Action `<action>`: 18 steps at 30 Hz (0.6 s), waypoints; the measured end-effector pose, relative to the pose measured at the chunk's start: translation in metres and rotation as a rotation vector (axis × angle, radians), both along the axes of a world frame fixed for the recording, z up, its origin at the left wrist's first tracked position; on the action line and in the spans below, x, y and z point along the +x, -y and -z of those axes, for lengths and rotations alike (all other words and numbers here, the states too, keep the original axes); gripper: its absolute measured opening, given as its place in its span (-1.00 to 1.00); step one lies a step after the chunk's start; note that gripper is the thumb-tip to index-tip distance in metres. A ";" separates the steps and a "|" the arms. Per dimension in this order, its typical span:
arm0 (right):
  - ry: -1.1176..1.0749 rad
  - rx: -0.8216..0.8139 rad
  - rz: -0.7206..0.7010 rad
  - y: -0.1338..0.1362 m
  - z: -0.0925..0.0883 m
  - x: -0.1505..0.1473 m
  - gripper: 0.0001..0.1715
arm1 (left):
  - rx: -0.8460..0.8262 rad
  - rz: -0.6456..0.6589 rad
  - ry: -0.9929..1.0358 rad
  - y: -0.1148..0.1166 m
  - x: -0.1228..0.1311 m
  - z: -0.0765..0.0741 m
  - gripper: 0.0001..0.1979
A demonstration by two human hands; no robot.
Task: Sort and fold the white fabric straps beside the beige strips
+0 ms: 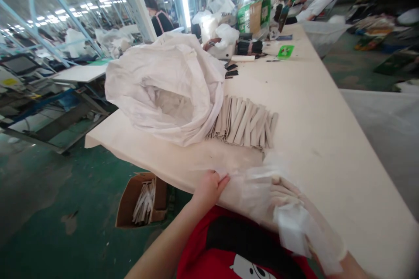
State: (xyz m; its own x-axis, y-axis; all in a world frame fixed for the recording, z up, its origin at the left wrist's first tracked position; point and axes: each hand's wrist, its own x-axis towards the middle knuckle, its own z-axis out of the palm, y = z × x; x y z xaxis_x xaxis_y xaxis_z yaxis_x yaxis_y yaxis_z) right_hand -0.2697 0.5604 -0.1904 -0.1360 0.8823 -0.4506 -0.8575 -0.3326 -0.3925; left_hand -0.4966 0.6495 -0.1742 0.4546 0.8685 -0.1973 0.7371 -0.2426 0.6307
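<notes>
My left hand (211,186) is at the table's near edge, its fingers pinched on the edge of a thin, clear plastic bag (235,178). My right hand (291,200) is mostly covered by translucent plastic and pale strips, blurred, so its fingers cannot be made out. Just beyond both hands lies a row of beige folded fabric strips (245,122). Left of the strips, a large white sack (166,83) sits with its mouth open, beige material inside.
The pale table (314,139) runs away to the upper right. On the floor at left stands a cardboard box (126,209) with strips. Bags, black bundles (249,47) and a green tray (286,51) are at the far end. People sit beyond.
</notes>
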 end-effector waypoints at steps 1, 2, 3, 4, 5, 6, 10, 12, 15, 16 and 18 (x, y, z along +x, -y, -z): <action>-0.122 -0.030 0.011 -0.002 -0.002 -0.002 -0.70 | -0.056 0.020 0.127 0.001 0.006 -0.007 -0.69; -0.250 -0.058 0.024 -0.003 -0.003 -0.003 -0.69 | -0.143 0.032 0.265 0.003 0.012 -0.014 -0.71; -0.357 -0.078 0.029 -0.004 -0.004 -0.005 -0.68 | -0.247 0.043 0.390 0.004 0.018 -0.020 -0.72; -0.414 -0.094 0.027 -0.006 -0.004 -0.006 -0.70 | -0.354 0.057 0.487 0.006 0.025 -0.026 -0.71; -0.387 -0.111 0.012 -0.007 -0.004 -0.008 -0.74 | -0.447 0.077 0.552 0.008 0.032 -0.032 -0.71; -0.310 -0.129 0.001 -0.008 -0.004 -0.010 -0.77 | -0.515 0.104 0.588 0.009 0.039 -0.036 -0.71; 0.042 -0.153 -0.043 -0.009 -0.006 -0.021 -0.68 | -0.421 0.153 0.572 0.008 0.063 -0.039 -0.72; 0.133 -0.105 -0.044 -0.007 -0.009 -0.027 -0.60 | -0.270 0.111 0.531 0.003 0.072 -0.036 -0.72; 0.235 -0.058 0.010 -0.005 -0.013 -0.033 -0.57 | -0.230 0.049 0.515 -0.005 0.084 -0.030 -0.73; 0.260 -0.038 0.034 -0.005 -0.015 -0.035 -0.57 | -0.247 0.030 0.525 -0.007 0.088 -0.028 -0.74; 0.313 -0.002 0.043 -0.005 -0.017 -0.037 -0.55 | -0.274 -0.002 0.534 -0.009 0.096 -0.025 -0.76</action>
